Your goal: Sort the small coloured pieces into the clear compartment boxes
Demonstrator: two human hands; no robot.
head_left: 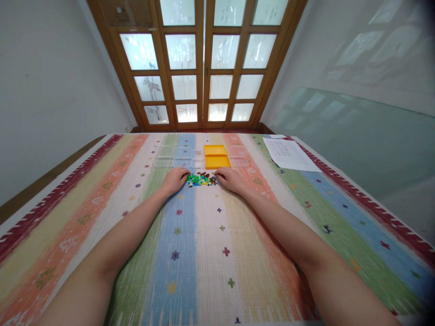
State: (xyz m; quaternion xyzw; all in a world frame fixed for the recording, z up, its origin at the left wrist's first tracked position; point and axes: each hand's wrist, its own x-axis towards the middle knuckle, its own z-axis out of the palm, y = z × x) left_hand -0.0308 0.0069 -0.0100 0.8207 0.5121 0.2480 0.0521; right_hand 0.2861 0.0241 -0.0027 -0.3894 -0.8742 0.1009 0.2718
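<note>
A small heap of tiny coloured pieces (201, 179), green, blue, brown and red, lies on the striped cloth (204, 244). My left hand (175, 179) rests palm down at the heap's left edge, fingers curled toward it. My right hand (230, 178) rests at the heap's right edge, fingers bent and touching the pieces. Whether either hand holds a piece is hidden by the fingers. Just beyond the heap stands a yellow tray (216, 156).
Several clear plastic trays (165, 159) stand in a row left and right of the yellow one. A printed sheet of paper (288, 154) lies at the far right. Wooden glazed doors (204, 68) close the far end; walls flank both sides.
</note>
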